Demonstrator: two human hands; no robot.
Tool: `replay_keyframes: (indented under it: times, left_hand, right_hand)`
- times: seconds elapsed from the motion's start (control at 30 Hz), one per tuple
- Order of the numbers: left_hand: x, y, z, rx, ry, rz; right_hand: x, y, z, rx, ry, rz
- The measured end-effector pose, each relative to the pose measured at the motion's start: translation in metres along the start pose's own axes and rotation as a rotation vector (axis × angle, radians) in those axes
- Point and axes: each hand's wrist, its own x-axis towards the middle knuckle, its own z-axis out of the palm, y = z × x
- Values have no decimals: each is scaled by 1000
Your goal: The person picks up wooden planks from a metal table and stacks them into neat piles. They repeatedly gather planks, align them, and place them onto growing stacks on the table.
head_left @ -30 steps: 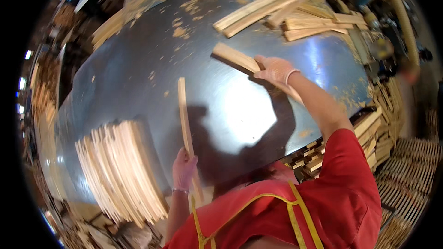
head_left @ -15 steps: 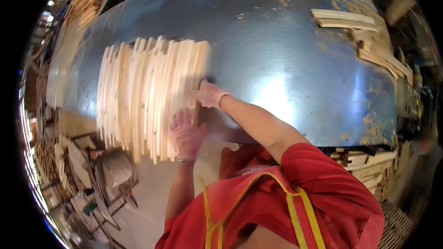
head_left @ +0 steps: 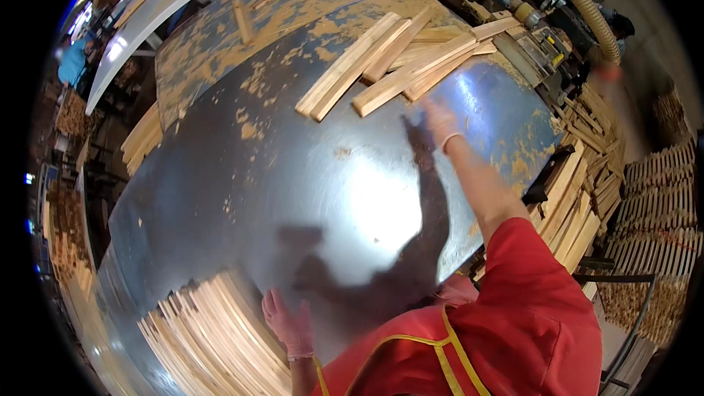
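Observation:
My left hand [head_left: 288, 325], in a pinkish knit glove, is beside the right end of a row of thin wooden strips [head_left: 216, 337] at the lower left. Its fingers are stretched out and it holds nothing. My right hand [head_left: 441, 122], gloved alike, reaches far forward to the near ends of a loose heap of wooden slats [head_left: 418, 73]. Motion smears its fingers, so their grip cannot be made out, nor whether they touch a slat. The slats lie crossed at several angles on the dark metal tabletop [head_left: 220, 198].
Sawdust patches cover the table's far part, where single sticks [head_left: 243, 22] lie. A ribbed hose [head_left: 583, 4] and machine parts stand at the far right. Stacked lumber [head_left: 653, 242] fills the right side. Another person [head_left: 73, 62] in blue is at the far left.
My view has swung toward the far right of the table. My right hand has left the row of strips and reached forward to the slat heap. My left hand has come off the strips.

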Motion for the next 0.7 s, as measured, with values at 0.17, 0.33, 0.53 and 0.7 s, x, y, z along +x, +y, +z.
replay_keyframes:
  times: [0.17,0.33,0.53,0.7]
  left_hand:
    - [186,97,4,-138,-68,249]
    - [398,210,50,-150,21,376]
    - [560,371,80,-204,-286,297]
    - [604,403,165,-275,-276,397]
  right_hand:
    - [123,16,-45,78,305,247]
    - [163,-4,-24,285,298,146]
    - [194,50,-44,1155,-75,72]
    - [225,-19,-27,999,152,261]
